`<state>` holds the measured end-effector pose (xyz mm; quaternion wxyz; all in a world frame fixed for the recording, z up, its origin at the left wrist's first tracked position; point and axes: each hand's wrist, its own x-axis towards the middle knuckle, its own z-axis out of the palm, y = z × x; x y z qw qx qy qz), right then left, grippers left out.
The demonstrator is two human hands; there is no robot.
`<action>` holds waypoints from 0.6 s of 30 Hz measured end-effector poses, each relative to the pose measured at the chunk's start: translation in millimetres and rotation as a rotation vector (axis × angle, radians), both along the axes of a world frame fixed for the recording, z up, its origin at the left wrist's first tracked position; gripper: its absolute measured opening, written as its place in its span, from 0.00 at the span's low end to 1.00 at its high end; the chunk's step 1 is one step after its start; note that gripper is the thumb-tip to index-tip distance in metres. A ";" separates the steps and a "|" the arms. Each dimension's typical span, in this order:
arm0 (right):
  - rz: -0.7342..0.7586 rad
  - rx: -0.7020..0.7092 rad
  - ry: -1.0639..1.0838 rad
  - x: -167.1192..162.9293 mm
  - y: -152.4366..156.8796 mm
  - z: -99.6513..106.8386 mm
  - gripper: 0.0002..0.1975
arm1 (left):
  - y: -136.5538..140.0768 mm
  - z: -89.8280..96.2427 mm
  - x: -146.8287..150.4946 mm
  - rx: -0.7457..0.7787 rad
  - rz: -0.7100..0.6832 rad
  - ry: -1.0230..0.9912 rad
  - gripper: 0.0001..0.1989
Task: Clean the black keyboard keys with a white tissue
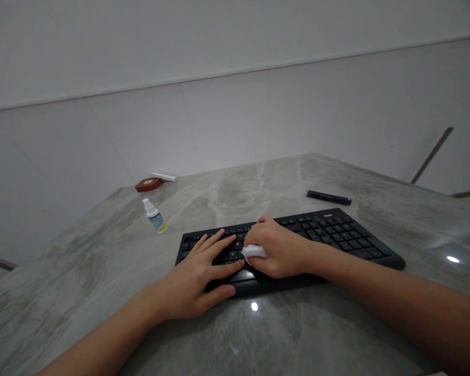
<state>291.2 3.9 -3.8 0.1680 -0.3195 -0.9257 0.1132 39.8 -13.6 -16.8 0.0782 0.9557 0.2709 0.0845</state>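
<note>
A black keyboard (348, 236) lies on the grey marbled table under both hands. My left hand (199, 277) rests over its left end with the fingers spread, fingertips on the keys and the thumb at the front edge. Near the middle of the keyboard, my right hand (274, 248) is closed around a white wad of tissue (254, 251), which is pressed down at the keys. Its exact material is hard to make out. Beyond the left hand stands a small white spray bottle (155, 216) with a blue and yellow label.
Behind the keyboard on the right lies a black folded stand or similar bar (329, 197). At the far left table edge sit a reddish-brown rounded object (148, 185) and a thin white strip (164, 177). A pale wall (235, 120) rises behind the marbled table (235, 193).
</note>
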 end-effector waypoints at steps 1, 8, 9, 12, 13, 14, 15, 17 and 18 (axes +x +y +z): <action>0.002 -0.002 0.002 0.1 0.2 -0.3 0.07 | -0.5 0.1 0.3 -0.003 0.005 0.001 0.24; 0.013 -0.004 0.015 -0.3 0.4 -0.8 0.06 | -3.5 5.1 4.4 -0.026 -0.064 -0.070 0.15; 0.014 -0.004 0.016 -0.3 0.3 -0.4 0.06 | -4.2 6.1 5.2 -0.021 -0.088 -0.079 0.15; 0.011 -0.008 0.019 -0.6 0.1 0.4 0.07 | -5.1 7.6 6.9 0.004 -0.144 -0.106 0.15; 0.011 -0.012 0.022 -0.7 0.2 0.2 0.07 | -4.8 7.6 7.2 0.005 -0.155 -0.113 0.15; 0.010 -0.014 0.025 -0.8 0.5 -0.4 0.07 | -4.3 7.5 7.5 -0.002 -0.161 -0.121 0.15; 0.009 -0.015 0.027 -0.8 0.9 -1.1 0.07 | -3.8 7.4 7.6 -0.017 -0.166 -0.132 0.16; 0.005 -0.014 0.027 -0.6 1.9 -3.1 0.07 | -3.5 7.2 8.2 -0.060 -0.178 -0.164 0.16; 0.000 -0.013 0.028 -0.4 2.3 -4.0 0.06 | -4.0 7.3 8.8 -0.084 -0.192 -0.186 0.16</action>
